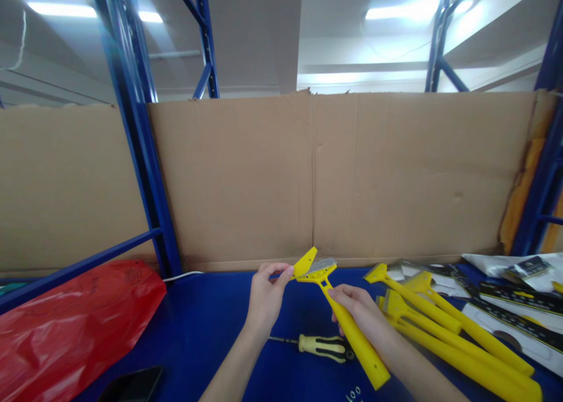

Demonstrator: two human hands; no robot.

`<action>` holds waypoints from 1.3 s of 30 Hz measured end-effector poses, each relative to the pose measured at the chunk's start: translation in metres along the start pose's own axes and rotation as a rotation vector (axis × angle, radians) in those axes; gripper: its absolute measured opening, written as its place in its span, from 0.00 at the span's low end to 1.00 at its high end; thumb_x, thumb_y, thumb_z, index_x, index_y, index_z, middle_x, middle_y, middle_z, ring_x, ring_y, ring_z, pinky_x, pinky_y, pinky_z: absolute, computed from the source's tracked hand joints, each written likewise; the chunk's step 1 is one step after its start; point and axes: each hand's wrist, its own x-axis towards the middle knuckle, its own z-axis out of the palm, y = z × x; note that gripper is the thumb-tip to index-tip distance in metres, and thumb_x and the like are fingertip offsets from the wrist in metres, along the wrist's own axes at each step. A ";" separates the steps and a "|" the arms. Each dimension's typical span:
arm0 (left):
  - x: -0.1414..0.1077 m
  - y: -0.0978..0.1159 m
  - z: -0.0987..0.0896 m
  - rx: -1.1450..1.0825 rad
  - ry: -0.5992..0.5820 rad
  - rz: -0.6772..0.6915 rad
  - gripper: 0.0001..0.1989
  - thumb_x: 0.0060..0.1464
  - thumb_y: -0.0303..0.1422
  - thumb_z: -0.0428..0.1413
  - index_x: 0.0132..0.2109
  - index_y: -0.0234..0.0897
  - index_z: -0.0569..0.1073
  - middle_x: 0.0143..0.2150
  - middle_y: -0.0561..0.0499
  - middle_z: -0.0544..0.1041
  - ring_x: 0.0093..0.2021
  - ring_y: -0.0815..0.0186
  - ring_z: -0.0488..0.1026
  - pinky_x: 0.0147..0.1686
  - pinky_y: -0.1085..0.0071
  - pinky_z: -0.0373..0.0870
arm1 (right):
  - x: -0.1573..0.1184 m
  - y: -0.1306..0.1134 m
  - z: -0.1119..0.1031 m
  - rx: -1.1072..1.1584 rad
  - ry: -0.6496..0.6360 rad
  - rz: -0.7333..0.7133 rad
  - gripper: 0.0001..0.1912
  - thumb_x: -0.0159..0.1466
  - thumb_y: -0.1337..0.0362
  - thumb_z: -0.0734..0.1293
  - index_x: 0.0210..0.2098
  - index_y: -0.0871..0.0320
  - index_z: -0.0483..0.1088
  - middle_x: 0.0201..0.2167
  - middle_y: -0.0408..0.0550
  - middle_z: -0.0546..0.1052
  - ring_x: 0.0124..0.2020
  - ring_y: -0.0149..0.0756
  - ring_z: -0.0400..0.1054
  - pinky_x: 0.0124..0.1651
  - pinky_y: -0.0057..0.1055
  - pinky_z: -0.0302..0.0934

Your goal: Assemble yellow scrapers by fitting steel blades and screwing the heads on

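A yellow scraper [350, 326] with a long handle is gripped near its neck by my right hand [358, 308]. Its head points up and away, and a grey metal blade [323, 264] shows along the head. Between the thumb and fingers of my left hand [269, 290] is a flat yellow blade cover [307, 263], tilted beside the left end of the scraper head. Whether cover and head touch, I cannot tell. Below both hands a screwdriver [323, 346] with a cream and black handle lies on the blue table [206, 331].
Several more yellow scrapers [457, 337] are piled at the right, beside black and white packaging [519, 308]. Small metal rings [353, 394] lie at the front edge. On the left are a red plastic bag [83, 326] and a dark phone [132, 384]. Cardboard [237, 179] walls the back between blue posts [152, 179].
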 end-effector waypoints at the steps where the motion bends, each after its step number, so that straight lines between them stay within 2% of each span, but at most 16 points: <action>1: 0.000 0.000 0.000 0.018 -0.012 0.010 0.13 0.40 0.41 0.59 0.28 0.34 0.78 0.33 0.46 0.77 0.37 0.60 0.73 0.38 0.66 0.68 | -0.001 0.000 0.001 -0.002 -0.002 0.003 0.12 0.55 0.54 0.65 0.26 0.57 0.65 0.12 0.37 0.69 0.11 0.25 0.61 0.16 0.22 0.54; 9: 0.006 -0.004 0.007 0.062 -0.082 -0.015 0.14 0.41 0.42 0.58 0.27 0.34 0.77 0.30 0.46 0.77 0.35 0.59 0.72 0.39 0.65 0.65 | 0.000 0.001 0.003 -0.019 -0.005 0.032 0.12 0.55 0.54 0.65 0.25 0.56 0.65 0.11 0.37 0.69 0.10 0.26 0.60 0.15 0.22 0.53; 22: 0.004 -0.006 0.026 -0.003 -0.088 -0.101 0.11 0.39 0.39 0.58 0.26 0.34 0.78 0.29 0.45 0.79 0.36 0.58 0.72 0.39 0.65 0.64 | 0.000 0.008 0.004 0.001 -0.046 0.022 0.13 0.53 0.52 0.66 0.27 0.56 0.64 0.12 0.37 0.70 0.11 0.25 0.60 0.15 0.22 0.52; 29: 0.002 -0.004 0.026 -0.024 -0.150 -0.149 0.13 0.41 0.40 0.57 0.26 0.33 0.77 0.27 0.46 0.78 0.31 0.60 0.73 0.34 0.67 0.65 | -0.002 0.006 0.005 0.000 -0.047 0.024 0.13 0.53 0.52 0.66 0.26 0.56 0.64 0.13 0.38 0.70 0.12 0.26 0.61 0.16 0.23 0.54; 36: 0.005 -0.008 0.024 0.010 -0.101 -0.088 0.05 0.38 0.32 0.59 0.26 0.35 0.76 0.30 0.48 0.77 0.37 0.60 0.72 0.42 0.65 0.65 | -0.003 0.004 0.006 0.001 -0.050 0.010 0.14 0.53 0.52 0.66 0.26 0.56 0.65 0.13 0.38 0.70 0.12 0.26 0.61 0.16 0.23 0.54; 39: 0.006 -0.011 0.024 -0.004 -0.076 -0.056 0.06 0.37 0.29 0.60 0.28 0.35 0.75 0.33 0.48 0.77 0.38 0.61 0.72 0.42 0.66 0.66 | -0.004 0.004 0.006 0.004 -0.053 0.005 0.15 0.52 0.51 0.67 0.27 0.56 0.65 0.14 0.38 0.70 0.12 0.27 0.61 0.16 0.23 0.54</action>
